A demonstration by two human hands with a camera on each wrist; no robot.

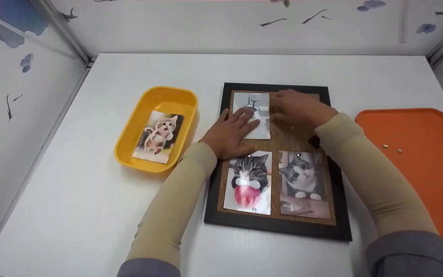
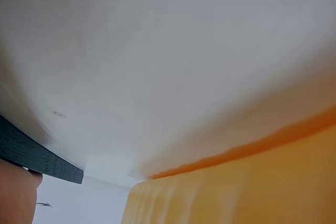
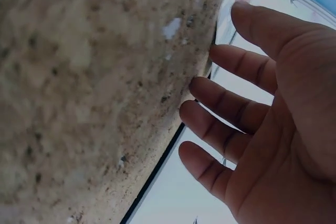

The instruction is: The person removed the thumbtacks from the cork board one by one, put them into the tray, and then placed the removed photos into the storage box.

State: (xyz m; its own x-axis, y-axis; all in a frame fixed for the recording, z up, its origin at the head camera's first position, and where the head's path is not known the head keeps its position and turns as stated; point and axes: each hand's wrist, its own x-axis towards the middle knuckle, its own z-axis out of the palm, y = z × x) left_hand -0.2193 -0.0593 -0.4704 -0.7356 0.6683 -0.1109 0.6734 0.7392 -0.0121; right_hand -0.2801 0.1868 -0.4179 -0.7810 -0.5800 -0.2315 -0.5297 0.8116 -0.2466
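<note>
A black-framed corkboard (image 1: 290,137) lies on the table with a photo at its upper left (image 1: 262,130). My left hand (image 1: 229,134) rests on this photo, fingers spread and straight. At the photo's right edge is my right hand (image 1: 300,109), its fingertips by the border. The right wrist view shows the fingers (image 3: 231,66) loosely bent, with no object visible among them. Below are a photo of a tabby cat with a red ball (image 1: 247,188) and a photo of a grey-and-white cat (image 1: 304,184), each with a small pin at its top.
Left of the board, a yellow tray (image 1: 125,152) holds a kitten photo (image 1: 158,136). On the right, an orange tray (image 1: 429,173) carries two small gold pins (image 1: 399,151). Patterned panels (image 1: 225,30) enclose the white table (image 1: 71,192).
</note>
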